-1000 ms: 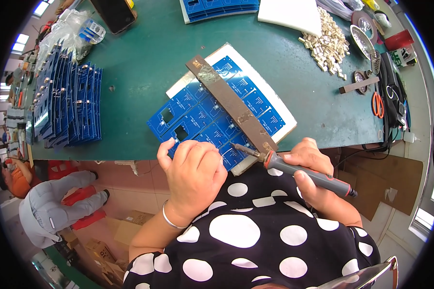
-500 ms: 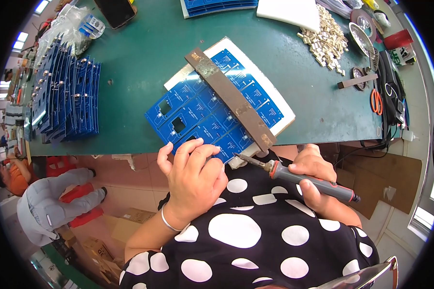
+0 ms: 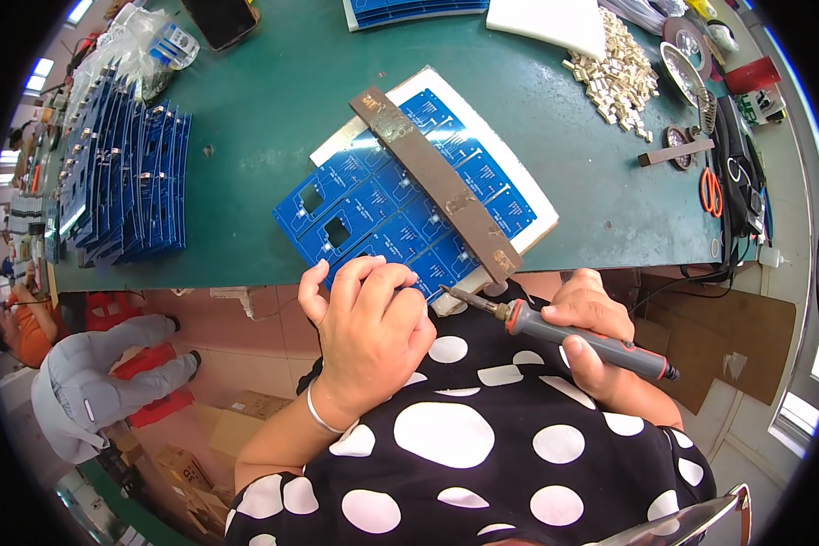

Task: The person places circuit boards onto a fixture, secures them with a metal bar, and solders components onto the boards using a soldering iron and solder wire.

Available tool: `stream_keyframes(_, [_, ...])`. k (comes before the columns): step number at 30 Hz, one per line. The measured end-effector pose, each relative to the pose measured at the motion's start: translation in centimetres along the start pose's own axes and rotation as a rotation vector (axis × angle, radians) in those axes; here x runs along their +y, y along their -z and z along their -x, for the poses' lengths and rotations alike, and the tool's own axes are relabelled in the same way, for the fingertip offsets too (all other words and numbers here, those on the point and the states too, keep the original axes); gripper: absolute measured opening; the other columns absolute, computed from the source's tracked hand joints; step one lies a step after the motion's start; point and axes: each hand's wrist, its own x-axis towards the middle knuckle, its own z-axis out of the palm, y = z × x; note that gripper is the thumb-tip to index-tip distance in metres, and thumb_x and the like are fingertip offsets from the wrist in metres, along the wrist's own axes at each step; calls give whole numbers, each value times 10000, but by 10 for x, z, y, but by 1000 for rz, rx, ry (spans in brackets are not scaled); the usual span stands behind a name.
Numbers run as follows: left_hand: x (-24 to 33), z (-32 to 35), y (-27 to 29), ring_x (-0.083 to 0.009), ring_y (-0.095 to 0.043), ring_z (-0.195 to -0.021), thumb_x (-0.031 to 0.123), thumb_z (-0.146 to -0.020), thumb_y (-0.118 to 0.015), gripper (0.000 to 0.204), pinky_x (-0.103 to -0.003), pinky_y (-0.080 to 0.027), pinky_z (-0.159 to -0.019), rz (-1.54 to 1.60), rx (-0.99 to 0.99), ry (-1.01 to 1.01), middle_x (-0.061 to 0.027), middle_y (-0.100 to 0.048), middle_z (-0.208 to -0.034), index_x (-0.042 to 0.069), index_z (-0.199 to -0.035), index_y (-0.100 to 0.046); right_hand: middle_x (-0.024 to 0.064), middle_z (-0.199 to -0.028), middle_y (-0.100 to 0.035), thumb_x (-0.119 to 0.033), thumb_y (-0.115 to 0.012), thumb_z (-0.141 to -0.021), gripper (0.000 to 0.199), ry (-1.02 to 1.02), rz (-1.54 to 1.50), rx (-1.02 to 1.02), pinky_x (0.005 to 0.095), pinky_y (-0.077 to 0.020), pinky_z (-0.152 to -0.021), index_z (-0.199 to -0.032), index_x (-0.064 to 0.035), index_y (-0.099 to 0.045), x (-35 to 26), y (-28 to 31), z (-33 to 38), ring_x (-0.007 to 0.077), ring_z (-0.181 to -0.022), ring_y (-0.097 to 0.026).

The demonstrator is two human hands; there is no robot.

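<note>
From my remote seat I see a glossy blue circuit-board panel (image 3: 359, 205) lying aslant on a white pad (image 3: 541, 223) at the counter's (image 3: 255, 118) near edge, scored into rectangular sections, two with square cut-outs, under a scuffed brown bar (image 3: 437, 187). White lines and tiny lettering cover its sections (far too small for me to read). My right hand (image 3: 596, 328) grips a grey soldering iron (image 3: 541, 328), its tip at the panel's near corner, while my left hand (image 3: 373, 337) curls beside it, its hold impossible to tell.
</note>
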Motion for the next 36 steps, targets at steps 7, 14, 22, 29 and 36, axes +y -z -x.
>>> stream_keyframes(7, [1,-3,-1,-231,-540,-1028,73,-655,-700,172,-516,-247,-990,-6,2,-2,2,-578,-972,137,-730,-559,87,-834,-660,-190,-639,-788,279,-3,-17,6,372,-402,-764,-987,-3,-695,0,-2,-2,233,-735,-577])
stream_keyframes(14, [-1,-6,-2,-223,-537,-1014,75,-651,-700,181,-517,-254,-980,-6,-14,2,3,-573,-980,132,-753,-562,85,-825,-657,-199,-648,-784,283,-7,-21,0,373,-392,-763,-983,-4,-697,4,-2,-5,231,-734,-578])
stream_keyframes(22, [-25,-33,23,-191,-562,-629,15,-811,-690,82,-306,-455,-666,539,80,248,-51,-630,-747,52,-873,-651,88,-785,-631,-211,-629,-826,284,96,72,136,374,-403,-747,-1006,8,-654,5,22,-36,223,-695,-565])
stream_keyframes(29, [-50,-89,35,-136,-551,-555,-25,-816,-686,91,-252,-417,-505,298,258,164,-71,-626,-710,22,-883,-644,66,-755,-635,-214,-702,-737,333,271,491,25,365,-399,-729,-1008,-21,-688,8,80,-115,219,-684,-576])
stream_keyframes(36, [-62,-138,10,-189,-577,-564,-21,-774,-669,131,-307,-467,-520,353,92,202,-73,-570,-711,43,-785,-555,91,-765,-654,-151,-691,-761,271,-9,105,7,348,-444,-706,-989,-4,-697,25,75,-158,221,-693,-583])
